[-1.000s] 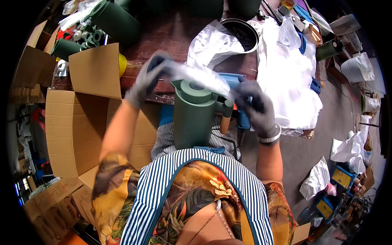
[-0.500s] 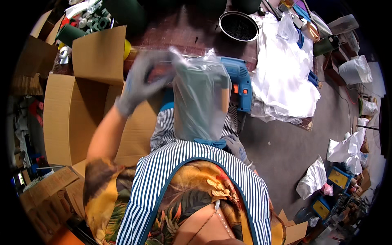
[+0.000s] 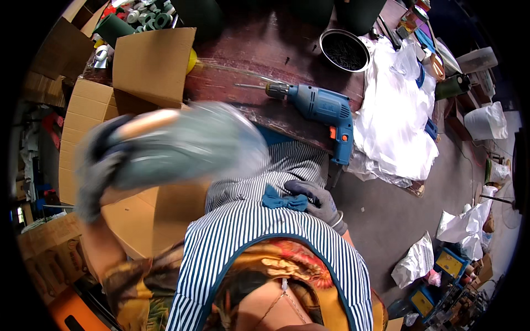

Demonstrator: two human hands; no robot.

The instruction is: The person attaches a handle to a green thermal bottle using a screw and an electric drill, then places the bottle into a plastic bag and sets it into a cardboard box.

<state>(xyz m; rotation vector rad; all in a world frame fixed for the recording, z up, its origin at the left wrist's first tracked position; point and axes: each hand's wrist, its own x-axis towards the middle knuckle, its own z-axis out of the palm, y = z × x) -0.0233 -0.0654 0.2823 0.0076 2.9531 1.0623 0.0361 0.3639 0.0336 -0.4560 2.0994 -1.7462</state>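
Observation:
A green, rounded object in a clear plastic bag [image 3: 187, 146] is tilted sideways over the open cardboard box [image 3: 146, 69]. My left hand [image 3: 99, 176], in a grey glove with a dark palm, grips its left end; motion smears both. The exact kind of the bagged object cannot be made out. My right hand [image 3: 317, 201], gloved too, lies on my striped apron [image 3: 232, 220] beside its blue bow [image 3: 282, 198], fingers loosely stretched and holding nothing. Ahead, a blue power drill [image 3: 320, 105] lies on the dark red table [image 3: 248, 55], its bit pointing left.
A metal bowl of small dark screws [image 3: 345, 51] stands at the far side of the table. White plastic bags [image 3: 395, 121] are spread at its right end. Several dark green containers [image 3: 309, 11] line the back. More cardboard boxes [image 3: 52, 254] sit at lower left.
The bagged object has swung from upright in front of me to the left, tipped over the box. My left hand moved left and down with it. The drill and my right hand show more fully.

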